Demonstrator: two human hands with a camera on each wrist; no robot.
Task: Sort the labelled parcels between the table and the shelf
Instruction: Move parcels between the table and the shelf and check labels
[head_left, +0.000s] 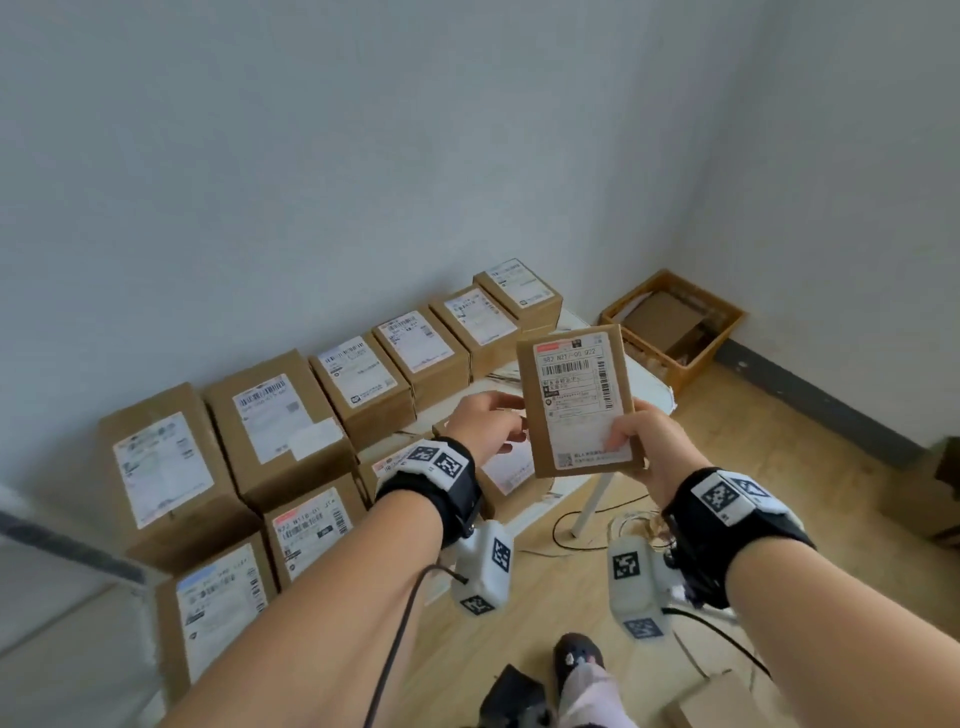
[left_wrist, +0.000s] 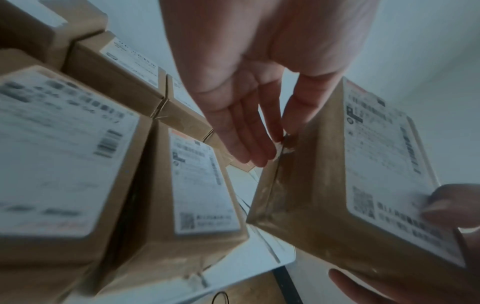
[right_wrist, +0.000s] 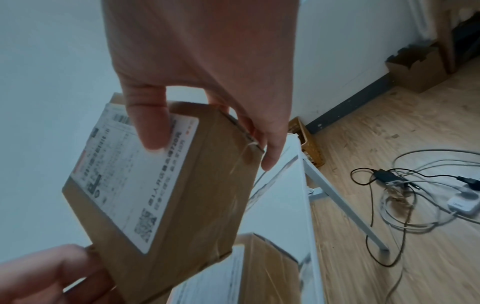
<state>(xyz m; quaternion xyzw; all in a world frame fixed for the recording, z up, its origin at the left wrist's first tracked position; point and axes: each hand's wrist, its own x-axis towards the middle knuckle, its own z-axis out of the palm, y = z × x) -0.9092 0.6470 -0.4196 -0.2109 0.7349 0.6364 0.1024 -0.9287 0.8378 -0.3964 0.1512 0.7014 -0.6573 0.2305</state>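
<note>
Gripped by the right hand (head_left: 655, 451), thumb pressed on the white shipping label and fingers curled behind the far side, a small flat cardboard parcel (head_left: 576, 400) is held tilted in the air above the table's front edge; the left hand (head_left: 485, 422), fingers nearly straight and relaxed, touches the parcel's left edge with its fingertips (left_wrist: 255, 158) and holds nothing; the label carries a red strip at the top, a code reading roughly "582 N217-01 022", barcodes along the top and right side, and a QR code at the lower left, the smaller print too fine to read; on the white table (head_left: 647, 376) below, brown taped cartons (head_left: 358, 376) with similar white labels stand in a row along the grey wall, with more in front of them, one (head_left: 310, 527) marked in part "N118-01"; bare tabletop shows to the right of the row, near the table's end; beyond it an open orange-brown crate (head_left: 675, 325) holding cardboard scraps sits in the corner on the pale wood floor; loose cables (right_wrist: 405, 185) lie tangled on the floor by the white table leg (head_left: 592, 499).
</note>
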